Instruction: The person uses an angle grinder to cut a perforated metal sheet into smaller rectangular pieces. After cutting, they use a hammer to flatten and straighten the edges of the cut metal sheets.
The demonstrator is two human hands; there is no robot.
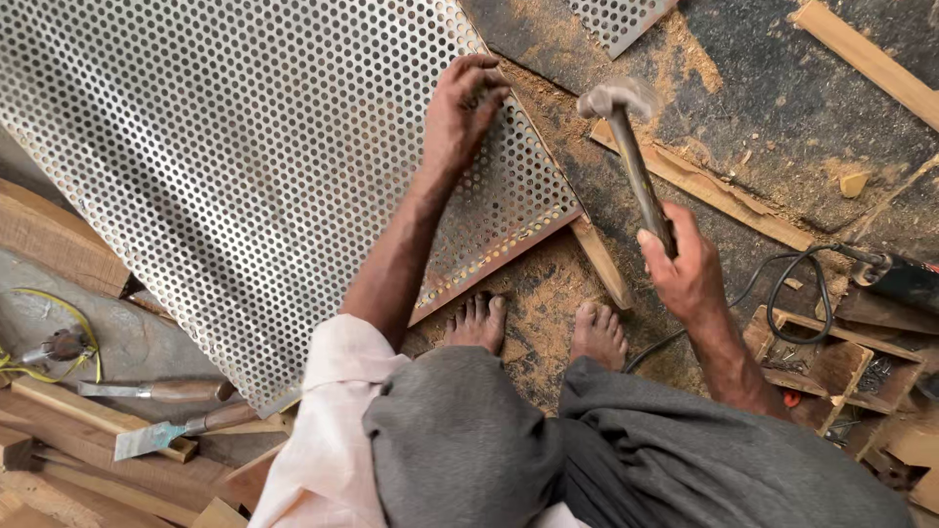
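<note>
Item: perforated metal sheet (245, 166), large, pale grey, lying flat on the sawdust-strewn floor (782, 108), its right edge backed by a wooden frame strip (509, 256) that shows along the lower border. Left hand (462, 112): fingers curled and pressed down on the sheet's upper right edge, pinching something there too small to make out. Right hand (685, 264): closed around the handle of a hammer (631, 156), metal head raised above the floor just right of the sheet, blurred. Bare feet (538, 328) planted on the sawdust just below the sheet's corner. Left of the sheet: two chisels (166, 416) with wooden handles, resting on timber offcuts (59, 244). Right side: open wooden box (817, 367) of small hardware, black cable (792, 293) looping past it, long wooden battens (719, 196) on the floor.
</note>
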